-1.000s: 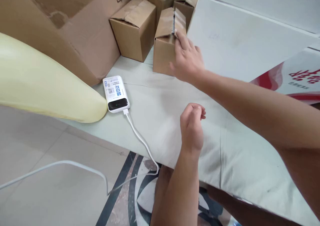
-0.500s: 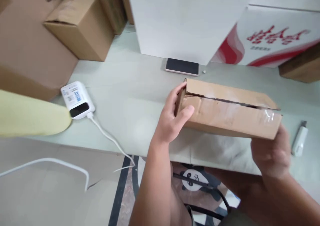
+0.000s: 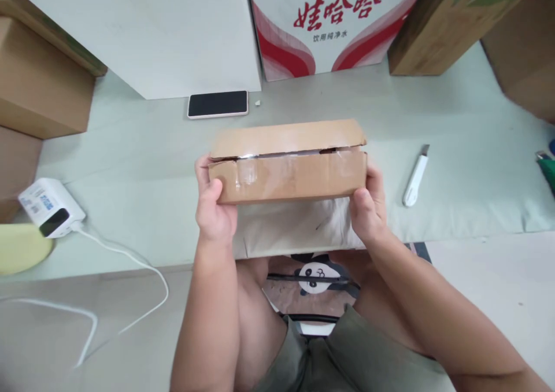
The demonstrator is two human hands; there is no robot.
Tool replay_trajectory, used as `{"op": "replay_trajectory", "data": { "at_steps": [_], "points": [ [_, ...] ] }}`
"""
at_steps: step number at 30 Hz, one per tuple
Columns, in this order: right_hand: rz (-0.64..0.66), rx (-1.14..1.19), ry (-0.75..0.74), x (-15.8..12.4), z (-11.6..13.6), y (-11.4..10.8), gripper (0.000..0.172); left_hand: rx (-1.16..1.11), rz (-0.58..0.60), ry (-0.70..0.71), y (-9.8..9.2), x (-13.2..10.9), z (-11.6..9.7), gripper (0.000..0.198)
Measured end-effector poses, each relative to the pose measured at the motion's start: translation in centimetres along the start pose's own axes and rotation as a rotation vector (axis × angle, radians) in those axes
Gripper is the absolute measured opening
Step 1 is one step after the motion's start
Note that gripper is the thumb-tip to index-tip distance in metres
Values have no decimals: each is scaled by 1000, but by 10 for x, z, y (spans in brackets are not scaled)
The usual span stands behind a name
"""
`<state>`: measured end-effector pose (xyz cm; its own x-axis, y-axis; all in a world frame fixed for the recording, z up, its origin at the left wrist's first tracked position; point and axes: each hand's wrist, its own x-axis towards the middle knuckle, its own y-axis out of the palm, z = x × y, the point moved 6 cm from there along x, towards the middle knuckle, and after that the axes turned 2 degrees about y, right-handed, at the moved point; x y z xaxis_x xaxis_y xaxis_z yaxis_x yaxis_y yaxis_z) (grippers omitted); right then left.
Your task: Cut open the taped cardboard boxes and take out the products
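Between my hands is a brown cardboard box [image 3: 295, 177], raised at the near edge of the table [image 3: 147, 189]. A gap runs along the seam between its top and its front side, with clear tape over parts of it; what lies inside I cannot make out. My left hand [image 3: 214, 207] grips the left end, thumb on the front side. At the right end my right hand [image 3: 368, 207] is closed around the corner, its thumb at the lower front edge. A white utility knife [image 3: 416, 178] with its blade out lies to the right of my right hand.
Behind the box lies a phone [image 3: 218, 104]. A white carton with red lettering [image 3: 329, 39] and brown cardboard boxes [image 3: 420, 33] line the back. To the left, a white device [image 3: 52, 207] trails a cable [image 3: 130, 256] over the table's near edge.
My view has swung to the right. The box has turned so its front side faces me squarely, and my right hand has shifted its grip, with the thumb now in sight.
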<state>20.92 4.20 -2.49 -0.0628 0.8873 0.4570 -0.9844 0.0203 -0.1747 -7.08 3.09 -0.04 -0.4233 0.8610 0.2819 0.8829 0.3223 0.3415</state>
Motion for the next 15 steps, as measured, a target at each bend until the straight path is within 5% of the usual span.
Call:
{"op": "replay_trajectory", "data": {
  "at_steps": [4, 12, 15],
  "points": [
    [-11, 9, 37, -1, 4, -13, 50, 20, 30, -10, 14, -16, 0, 38],
    [-108, 6, 205, -17, 4, -52, 49, 235, 337, 15, 37, -40, -1, 57],
    [-105, 42, 229, -19, 7, -56, 47, 269, 328, 20, 34, -42, -6, 59]
  ]
}}
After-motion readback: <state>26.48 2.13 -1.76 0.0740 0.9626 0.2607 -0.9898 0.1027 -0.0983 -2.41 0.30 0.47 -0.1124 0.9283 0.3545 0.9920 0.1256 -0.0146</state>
